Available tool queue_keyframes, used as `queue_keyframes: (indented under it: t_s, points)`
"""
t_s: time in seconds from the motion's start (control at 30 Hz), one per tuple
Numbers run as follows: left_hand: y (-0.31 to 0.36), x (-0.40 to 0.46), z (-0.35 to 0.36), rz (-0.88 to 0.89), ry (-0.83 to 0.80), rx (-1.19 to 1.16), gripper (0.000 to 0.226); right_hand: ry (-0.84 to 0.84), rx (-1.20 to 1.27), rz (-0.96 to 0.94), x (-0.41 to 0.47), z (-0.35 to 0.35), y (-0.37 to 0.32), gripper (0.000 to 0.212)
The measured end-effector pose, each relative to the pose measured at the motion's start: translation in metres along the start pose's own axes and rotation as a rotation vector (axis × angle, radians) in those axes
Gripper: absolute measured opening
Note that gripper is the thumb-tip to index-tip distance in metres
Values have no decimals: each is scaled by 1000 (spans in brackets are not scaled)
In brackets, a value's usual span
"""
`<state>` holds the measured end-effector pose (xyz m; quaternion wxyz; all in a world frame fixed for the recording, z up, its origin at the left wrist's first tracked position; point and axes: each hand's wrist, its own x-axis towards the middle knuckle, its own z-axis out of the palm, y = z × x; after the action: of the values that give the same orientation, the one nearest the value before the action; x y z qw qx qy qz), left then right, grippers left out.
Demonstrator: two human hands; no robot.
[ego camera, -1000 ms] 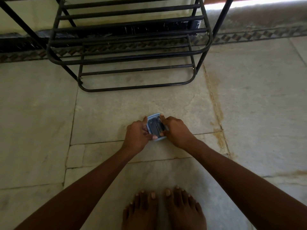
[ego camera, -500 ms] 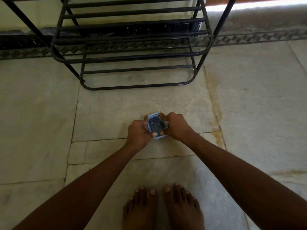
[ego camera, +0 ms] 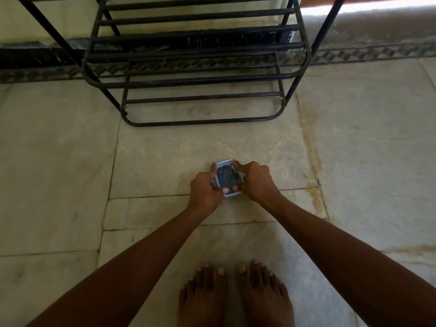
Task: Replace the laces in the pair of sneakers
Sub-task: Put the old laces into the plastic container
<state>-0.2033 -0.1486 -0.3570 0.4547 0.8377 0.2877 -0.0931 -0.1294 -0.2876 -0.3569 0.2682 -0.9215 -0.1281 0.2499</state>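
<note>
Gripping one small box [ego camera: 228, 179] from both sides, the fingers [ego camera: 225, 190] of two hands curl round its light-blue rim. The left hand [ego camera: 205, 191] clasps the left edge, its thumb lying across the near corner and one fingertip showing at the far left corner. The right hand [ego camera: 256, 180] clasps the right edge, its forefinger hooked over the far rim and its thumb pressed at the near right corner. The box is squarish with rounded corners, and through its top something dark shows, coiled or folded (laces perhaps, though it is too small and dim to tell). It is held low over the floor [ego camera: 59, 173], just above a joint between slabs; whether it touches the stone cannot be told.

Two bare forearms run back from the hands toward the lower corners. Two bare feet [ego camera: 236, 296] stand side by side at the bottom edge, toes pointing toward the box, well apart from it.

Beyond the box stands one black metal rack [ego camera: 200, 79], its tiers of horizontal bars bare, its curved base bar resting on the floor. Behind it runs one patterned border strip [ego camera: 377, 53] along the wall foot. No sneaker shows in the head view. One rusty stain [ego camera: 309, 142] streaks the stone to the right of the rack.
</note>
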Motion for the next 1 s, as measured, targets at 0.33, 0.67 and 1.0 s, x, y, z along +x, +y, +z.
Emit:
queue_keyframes:
  t_s: [0.33,0.67,1.0]
  points:
    - [-2,-23,5,177,96,-180,70,174,358,-37,-30,-10,7,43]
    - [98,-18,-32,555,147,-405,78,483,750,-150,-43,-104,-34,51]
    - [201,38,-58,654,235,-401,62,553,633,-270,16,-184,-54,37]
